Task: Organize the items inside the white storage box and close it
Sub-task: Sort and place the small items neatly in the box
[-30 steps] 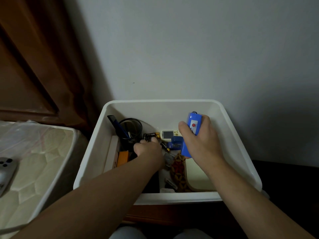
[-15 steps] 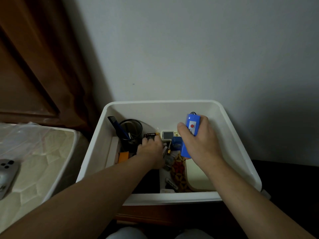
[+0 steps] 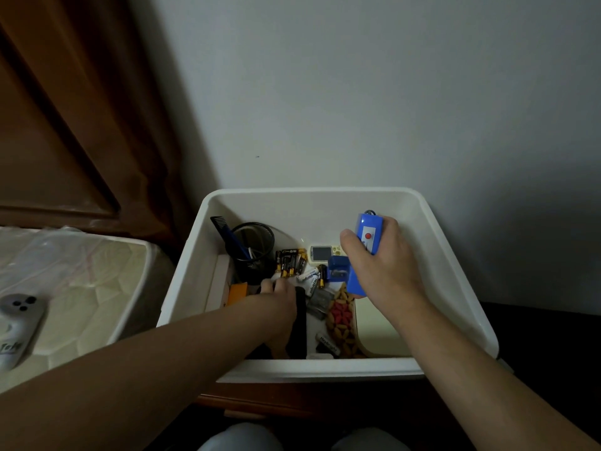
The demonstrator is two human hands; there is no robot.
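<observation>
The white storage box (image 3: 312, 192) stands open against the wall. My right hand (image 3: 383, 271) is shut on a blue device with a red button (image 3: 367, 245), held above the box's right half. My left hand (image 3: 280, 293) reaches down into the middle of the box with curled fingers, beside a black object (image 3: 300, 323); its grip is hidden. Behind it lie several batteries (image 3: 291, 260), a small white device with a screen (image 3: 320, 254) and a small blue item (image 3: 338, 271). A black mesh cup (image 3: 257, 242) with a dark comb (image 3: 227, 232) stands at the back left. A red and tan beaded piece (image 3: 341, 317) lies at the front.
An orange item (image 3: 237, 294) leans near the box's left wall. A mattress (image 3: 81, 288) with a grey remote (image 3: 19, 320) is at the left. A brown curtain (image 3: 81, 125) hangs behind it. The box rests on dark wood (image 3: 260, 402).
My left hand has drawn back from the batteries toward the front left of the box, leaving them uncovered. The right hand with the blue device has barely moved.
</observation>
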